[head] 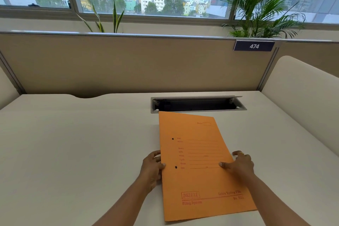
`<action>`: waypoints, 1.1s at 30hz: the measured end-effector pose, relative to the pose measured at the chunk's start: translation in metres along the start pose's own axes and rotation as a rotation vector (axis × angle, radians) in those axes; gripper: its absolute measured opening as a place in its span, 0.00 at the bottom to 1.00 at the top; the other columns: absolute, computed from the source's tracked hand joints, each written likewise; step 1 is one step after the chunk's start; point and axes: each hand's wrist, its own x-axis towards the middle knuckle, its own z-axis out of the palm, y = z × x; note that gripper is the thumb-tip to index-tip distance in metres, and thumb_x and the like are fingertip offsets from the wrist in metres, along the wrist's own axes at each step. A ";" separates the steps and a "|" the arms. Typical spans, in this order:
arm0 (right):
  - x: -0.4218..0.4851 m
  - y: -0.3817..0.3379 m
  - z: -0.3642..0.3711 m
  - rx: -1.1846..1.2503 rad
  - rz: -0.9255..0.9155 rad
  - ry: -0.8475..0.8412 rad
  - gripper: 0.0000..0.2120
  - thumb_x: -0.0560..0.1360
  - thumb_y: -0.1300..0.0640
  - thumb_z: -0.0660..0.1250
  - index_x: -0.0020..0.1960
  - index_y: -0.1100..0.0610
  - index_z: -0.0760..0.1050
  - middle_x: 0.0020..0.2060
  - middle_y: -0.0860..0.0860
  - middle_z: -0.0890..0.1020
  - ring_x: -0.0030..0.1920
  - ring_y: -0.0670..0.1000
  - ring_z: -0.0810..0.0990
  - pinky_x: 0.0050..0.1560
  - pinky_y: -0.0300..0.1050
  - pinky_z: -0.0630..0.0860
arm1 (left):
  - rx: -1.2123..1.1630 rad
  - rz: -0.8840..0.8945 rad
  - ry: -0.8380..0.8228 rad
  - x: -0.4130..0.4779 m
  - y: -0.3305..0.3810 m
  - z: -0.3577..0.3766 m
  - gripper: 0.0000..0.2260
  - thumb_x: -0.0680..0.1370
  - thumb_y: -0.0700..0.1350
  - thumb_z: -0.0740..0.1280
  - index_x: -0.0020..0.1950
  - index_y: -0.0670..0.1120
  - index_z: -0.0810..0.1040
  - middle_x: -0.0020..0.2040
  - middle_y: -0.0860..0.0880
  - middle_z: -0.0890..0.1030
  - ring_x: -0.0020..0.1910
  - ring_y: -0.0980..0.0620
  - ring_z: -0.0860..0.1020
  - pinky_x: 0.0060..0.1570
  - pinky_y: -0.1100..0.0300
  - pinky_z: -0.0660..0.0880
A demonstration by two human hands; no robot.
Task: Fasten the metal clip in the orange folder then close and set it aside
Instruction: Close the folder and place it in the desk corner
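— Folder (pixel 200 163) lies shut on the desk (pixel 73 143), long axis running away from the person, spine on the left — cover up, clip hidden.

— And the hands?

— Left hand (pixel 152 169) pinches the spine edge, thumb on top; right hand (pixel 240 165) grips the free edge, thumb flat on the cover. Judging by that, the right is placed to lift the cover leftward.

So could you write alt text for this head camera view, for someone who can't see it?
A person's left hand and right hand grip the two long edges of a closed orange folder lying on a pale office desk. Beyond it are an open cable tray, a beige partition with a sign reading 474, plants and a city window.
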 end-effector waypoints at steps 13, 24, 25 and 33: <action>0.005 0.012 -0.006 0.467 0.063 -0.130 0.16 0.75 0.61 0.64 0.62 0.62 0.68 0.54 0.58 0.77 0.54 0.62 0.78 0.59 0.58 0.75 | -0.028 0.063 0.009 -0.008 0.008 0.001 0.19 0.76 0.26 0.58 0.64 0.40 0.71 0.46 0.46 0.81 0.41 0.48 0.80 0.27 0.61 0.79; 0.004 0.024 -0.008 0.717 0.164 -0.125 0.10 0.72 0.71 0.65 0.52 0.63 0.74 0.38 0.59 0.80 0.47 0.63 0.79 0.58 0.64 0.75 | 0.130 0.091 -0.076 -0.015 0.006 0.002 0.21 0.78 0.31 0.57 0.71 0.44 0.67 0.57 0.46 0.80 0.48 0.49 0.80 0.39 0.60 0.79; 0.004 0.025 -0.008 0.725 0.164 -0.118 0.10 0.72 0.71 0.65 0.51 0.62 0.75 0.39 0.59 0.80 0.48 0.63 0.79 0.58 0.64 0.75 | 0.197 0.096 -0.090 -0.015 0.006 0.002 0.23 0.78 0.30 0.56 0.71 0.45 0.66 0.61 0.46 0.79 0.51 0.48 0.80 0.41 0.58 0.79; 0.001 0.023 -0.008 0.746 0.183 -0.106 0.14 0.70 0.70 0.67 0.55 0.63 0.76 0.50 0.64 0.81 0.52 0.64 0.80 0.59 0.63 0.75 | 0.337 0.135 -0.048 -0.021 0.007 -0.003 0.26 0.75 0.25 0.55 0.71 0.41 0.67 0.64 0.43 0.77 0.52 0.46 0.79 0.36 0.64 0.78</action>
